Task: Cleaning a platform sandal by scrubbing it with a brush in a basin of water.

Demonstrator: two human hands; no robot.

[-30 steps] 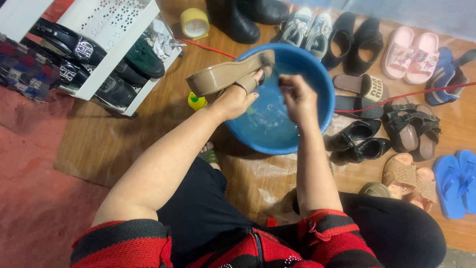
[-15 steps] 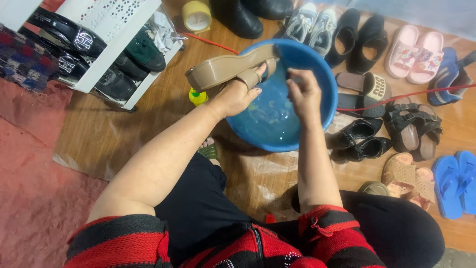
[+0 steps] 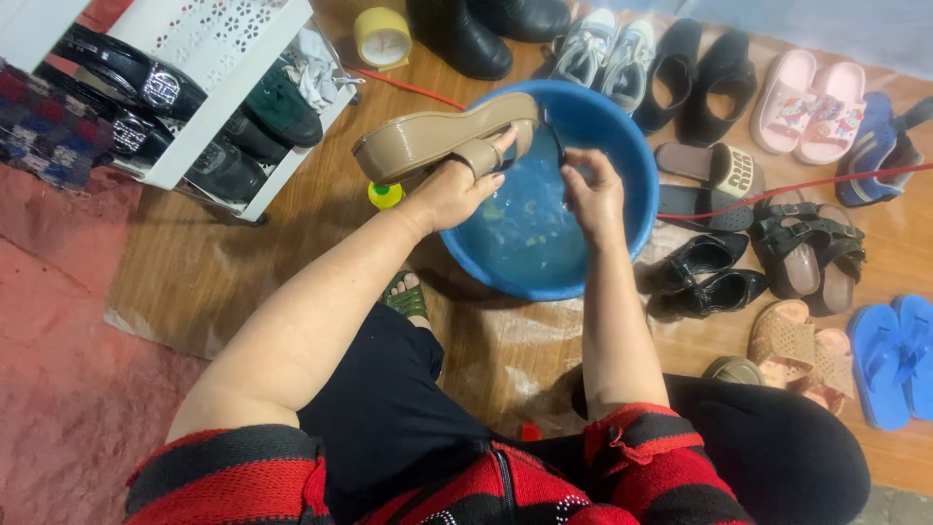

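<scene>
The left hand (image 3: 452,190) has its fingers clamped on the strap of a tan wedge sandal (image 3: 442,139), held sole-side up over the near-left rim of the blue basin (image 3: 637,165). The right hand (image 3: 593,194) hovers over the water, fingers pinched together just beside the sandal's heel. Beyond, black boots (image 3: 466,34) stand on the floor.

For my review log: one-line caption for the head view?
Left hand holds a tan wedge sandal over a blue basin; right hand above the water.
</scene>
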